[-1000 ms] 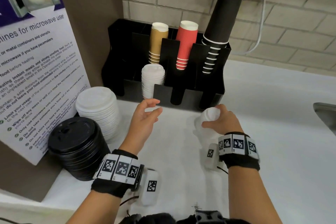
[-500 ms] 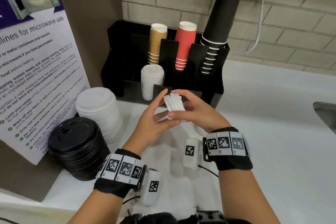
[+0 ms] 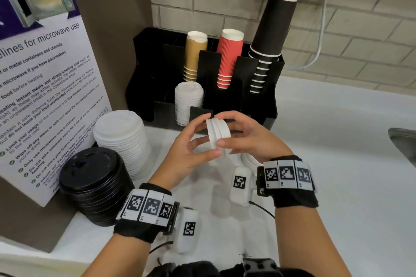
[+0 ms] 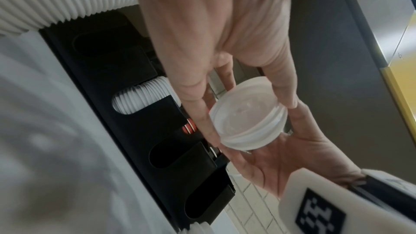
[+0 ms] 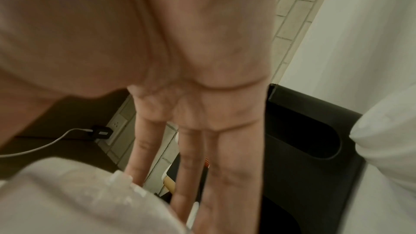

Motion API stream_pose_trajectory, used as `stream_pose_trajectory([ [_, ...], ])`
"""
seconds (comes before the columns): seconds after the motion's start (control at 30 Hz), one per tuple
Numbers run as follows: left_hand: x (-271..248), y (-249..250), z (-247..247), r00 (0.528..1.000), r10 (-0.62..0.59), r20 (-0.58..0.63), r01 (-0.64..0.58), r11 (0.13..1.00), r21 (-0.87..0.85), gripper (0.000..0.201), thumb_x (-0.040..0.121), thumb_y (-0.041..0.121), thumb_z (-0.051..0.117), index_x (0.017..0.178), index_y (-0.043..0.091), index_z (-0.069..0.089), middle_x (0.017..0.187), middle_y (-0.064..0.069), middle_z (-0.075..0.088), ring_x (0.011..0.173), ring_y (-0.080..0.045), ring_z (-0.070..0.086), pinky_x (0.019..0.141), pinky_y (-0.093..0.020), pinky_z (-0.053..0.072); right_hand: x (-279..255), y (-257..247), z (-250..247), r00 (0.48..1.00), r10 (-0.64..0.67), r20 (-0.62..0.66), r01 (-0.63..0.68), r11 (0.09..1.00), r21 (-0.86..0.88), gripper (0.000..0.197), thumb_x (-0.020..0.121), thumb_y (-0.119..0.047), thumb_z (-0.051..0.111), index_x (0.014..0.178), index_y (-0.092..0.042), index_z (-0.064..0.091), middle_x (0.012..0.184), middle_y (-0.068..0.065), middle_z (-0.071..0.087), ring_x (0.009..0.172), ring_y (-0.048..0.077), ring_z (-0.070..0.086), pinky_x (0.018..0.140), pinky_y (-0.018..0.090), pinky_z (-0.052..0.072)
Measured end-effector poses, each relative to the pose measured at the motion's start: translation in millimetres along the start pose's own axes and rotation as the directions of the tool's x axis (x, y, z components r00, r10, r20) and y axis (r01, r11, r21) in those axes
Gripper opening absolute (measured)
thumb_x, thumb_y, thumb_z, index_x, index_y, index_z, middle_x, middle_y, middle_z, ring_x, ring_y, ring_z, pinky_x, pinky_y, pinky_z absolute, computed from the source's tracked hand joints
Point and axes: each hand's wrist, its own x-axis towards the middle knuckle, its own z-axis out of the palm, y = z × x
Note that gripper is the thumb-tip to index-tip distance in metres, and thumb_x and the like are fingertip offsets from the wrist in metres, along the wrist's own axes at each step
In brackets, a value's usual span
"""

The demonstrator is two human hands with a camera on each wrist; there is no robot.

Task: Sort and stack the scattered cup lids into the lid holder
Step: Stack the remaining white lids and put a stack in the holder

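White counter [image 3: 337, 164] runs along a pale brick wall [image 3: 360, 29], with a black lid-and-cup holder [image 3: 258, 87] standing at the back against it. Both hands meet just in front of the holder, above the counter. The left hand [image 3: 184, 153] and right hand [image 3: 249, 139] each curl fingers and thumb around the rim of a small stack of white lids [image 3: 218, 134], held between them clear of the surface.

From the head view the stack stands on edge, its flat faces turned left and right, so its axis runs roughly sideways between the palms. The left wrist view alone shows the hollow underside of the stack [image 4: 248, 122] facing the left palm, with the left fingertips [image 4: 208, 131] and the right hand [image 4: 270, 157] pinching its rim. The right wrist view is mostly palm and blurred white plastic; it adds a wall socket with a plugged-in cable [image 5: 56, 141].

Holder slots at the back carry tan cups [image 3: 195, 56], red cups [image 3: 229, 58] and black cups [image 3: 274, 29]; a front slot holds a column of small white lids [image 3: 188, 103]. Front slots to the right of it look dark in the left wrist view. Left of the hands, a tall pile of large white lids [image 3: 121, 139] and a pile of black lids [image 3: 94, 184] stand on the counter beside a microwave notice [image 3: 45, 96]. Another white lid [image 3: 247, 159] lies partly hidden under the right wrist. Open counter stretches right toward a sink edge [image 3: 403, 141].
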Motion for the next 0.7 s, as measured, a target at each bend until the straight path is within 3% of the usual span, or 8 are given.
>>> stream_pose_trajectory([
  [0.13, 2.4, -0.2, 2.0, 1.000, 0.015, -0.009, -0.015, 1.000, -0.013, 0.075, 0.065, 0.031, 0.084, 0.131, 0.042, 0.051, 0.128, 0.009, 0.059, 0.121, -0.019, 0.058, 0.096, -0.038, 0.053, 1.0, 2.1, -0.3, 1.000, -0.015, 0.005, 0.015, 0.997, 0.071, 0.058, 0.071, -0.021, 0.080, 0.123, -0.031, 0.057, 0.117, 0.010, 0.062, 0.102, 0.026, 0.066, 0.078, 0.040, 0.057],
  [0.23, 4.5, -1.5, 2.5, 0.999, 0.032, -0.039, -0.032, 0.999, 0.015, 0.077, 0.066, 0.027, 0.089, 0.131, 0.042, 0.051, 0.127, 0.010, 0.059, 0.118, -0.012, 0.059, 0.092, -0.032, 0.054, 2.9, 2.5, 1.2, 0.999, -0.037, -0.025, 0.038, 0.998, 0.053, 0.055, 0.072, -0.019, 0.081, 0.121, -0.034, 0.059, 0.116, 0.010, 0.060, 0.102, 0.027, 0.066, 0.084, 0.049, 0.057],
  [0.33, 5.0, -2.3, 2.1, 0.997, 0.050, -0.056, -0.048, 0.998, 0.041, 0.078, 0.064, 0.028, 0.084, 0.134, 0.037, 0.050, 0.129, 0.007, 0.058, 0.116, -0.007, 0.059, 0.088, -0.024, 0.053, 5.6, 2.5, 4.6, 0.998, -0.044, -0.053, 0.045, 0.999, 0.025, 0.054, 0.069, -0.022, 0.082, 0.116, -0.037, 0.060, 0.115, 0.009, 0.060, 0.102, 0.027, 0.065, 0.082, 0.047, 0.057],
  [0.5, 4.3, -1.4, -1.8, 0.998, 0.042, -0.046, -0.040, 0.998, 0.048, 0.080, 0.066, 0.027, 0.083, 0.137, 0.034, 0.048, 0.131, 0.009, 0.057, 0.119, -0.008, 0.057, 0.092, -0.024, 0.053, 7.3, 1.9, 7.7, 0.998, -0.043, -0.038, 0.043, 0.999, -0.012, 0.056, 0.065, -0.029, 0.082, 0.116, -0.041, 0.060, 0.115, 0.004, 0.062, 0.100, 0.021, 0.067, 0.079, 0.035, 0.058],
  [0.7, 3.9, -2.8, -3.9, 0.997, 0.038, -0.066, -0.037, 0.999, 0.014, 0.080, 0.066, 0.025, 0.087, 0.135, 0.036, 0.049, 0.128, 0.010, 0.058, 0.120, -0.011, 0.058, 0.094, -0.028, 0.053, 11.9, -0.4, 13.2, 0.997, -0.061, -0.056, 0.058, 0.997, -0.053, 0.056, 0.067, -0.024, 0.085, 0.115, -0.040, 0.061, 0.114, 0.002, 0.062, 0.099, 0.021, 0.067, 0.084, 0.052, 0.056],
])
